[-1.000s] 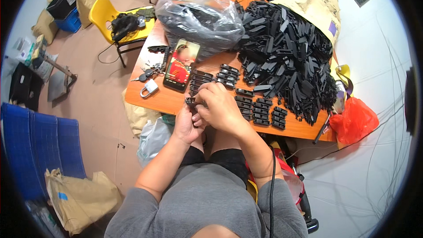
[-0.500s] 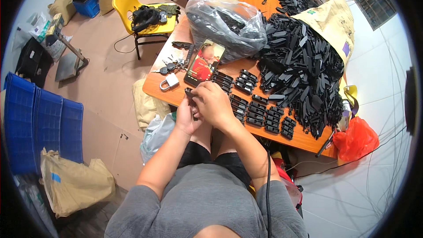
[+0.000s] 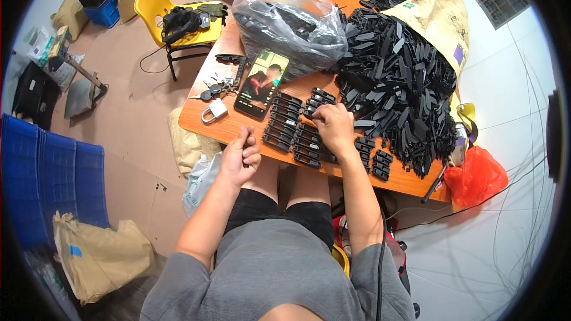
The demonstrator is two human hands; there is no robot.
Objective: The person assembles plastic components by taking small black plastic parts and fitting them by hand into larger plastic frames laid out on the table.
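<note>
My right hand (image 3: 335, 128) is over the table, thumb and fingertips pinched at a small black plastic part (image 3: 310, 114) among the rows; the fingers partly hide it. Neat rows of ribbed black plastic parts (image 3: 283, 120) lie under and beside this hand. Off the table's front edge, my left hand (image 3: 241, 157) is held up with its fingers curled in, and nothing shows in it. Beyond it a phone (image 3: 262, 85) with a lit screen leans against a clear plastic bag (image 3: 288, 32). A padlock (image 3: 215, 110) and keys (image 3: 217, 88) lie left of the phone.
A large heap of flat black plastic pieces (image 3: 392, 83) spills from a woven sack (image 3: 437, 9) on the right. A red plastic bag (image 3: 477, 177) hangs at the table's right corner. Left are a yellow chair (image 3: 148, 9) and blue crates (image 3: 56, 169).
My hands were together over a small black part; they have parted. The right moved right to the rows, while the left dropped back slightly. The view has shifted and the phone picture changed.
</note>
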